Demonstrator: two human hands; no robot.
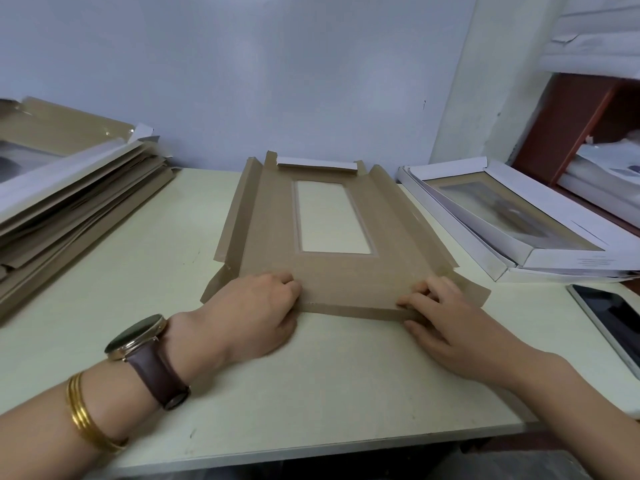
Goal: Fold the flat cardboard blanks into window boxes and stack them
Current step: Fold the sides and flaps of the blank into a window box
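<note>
Blank stack [83,202] left, folded boxes [540,261] right.

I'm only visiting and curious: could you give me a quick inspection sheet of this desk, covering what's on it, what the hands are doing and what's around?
Surface: pale table, lightly scuffed.
Job's things: blank with window lies flat in the middle, side flaps raised; pile of flat blanks at left; folded boxes stacked at right.
Clutter: phone at the right edge.
Grippers: left hand and right hand grip the blank's near flap; watch and bangles on the left arm.
Cables: nothing seen.
Surroundings: bluish wall behind; shelf at right.
</note>
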